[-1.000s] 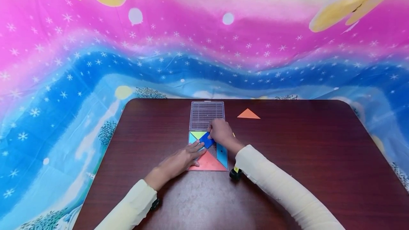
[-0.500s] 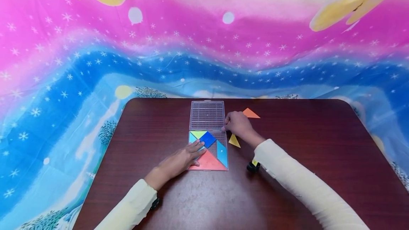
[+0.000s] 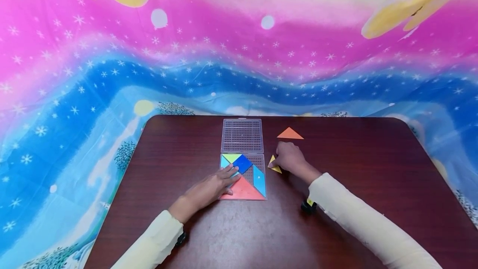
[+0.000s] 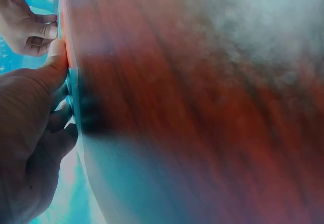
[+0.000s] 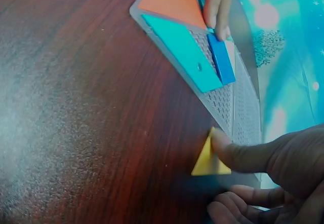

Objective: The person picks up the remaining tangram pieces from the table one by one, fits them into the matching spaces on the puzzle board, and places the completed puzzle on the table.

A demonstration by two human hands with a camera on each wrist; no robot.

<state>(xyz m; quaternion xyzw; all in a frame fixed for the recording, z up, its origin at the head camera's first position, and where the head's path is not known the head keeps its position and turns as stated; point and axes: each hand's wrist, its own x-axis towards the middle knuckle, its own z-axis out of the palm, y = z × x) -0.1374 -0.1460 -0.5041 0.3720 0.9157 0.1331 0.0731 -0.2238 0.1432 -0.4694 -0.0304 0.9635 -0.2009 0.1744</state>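
My left hand (image 3: pixel 214 186) rests on the tangram tray (image 3: pixel 265 197), fingers extended over its left part. Its fingertips touch the blue square (image 3: pixel 243 164), and the thumb is at the large coral triangle (image 3: pixel 246 189). Right of the tray, my right hand (image 3: pixel 292 157) reaches down to a small yellow triangle (image 5: pixel 210 162) lying on the table. In the right wrist view its thumb (image 5: pixel 238 155) touches the triangle's upper part, while the other fingers bend apart from its lower edge. A light-blue parallelogram (image 3: pixel 259 181) and a lime triangle (image 3: pixel 232 157) also lie in the tray.
The tray's gridded lid (image 3: pixel 242 135) lies folded back behind it. An orange triangle (image 3: pixel 290 133) lies on the dark wooden table (image 3: pixel 358 165) beyond my right hand. A patterned cloth (image 3: pixel 239 53) hangs behind the table.
My right hand has left the blue square in the tray and moved right, then back down to the yellow triangle. My left hand has stayed in place.
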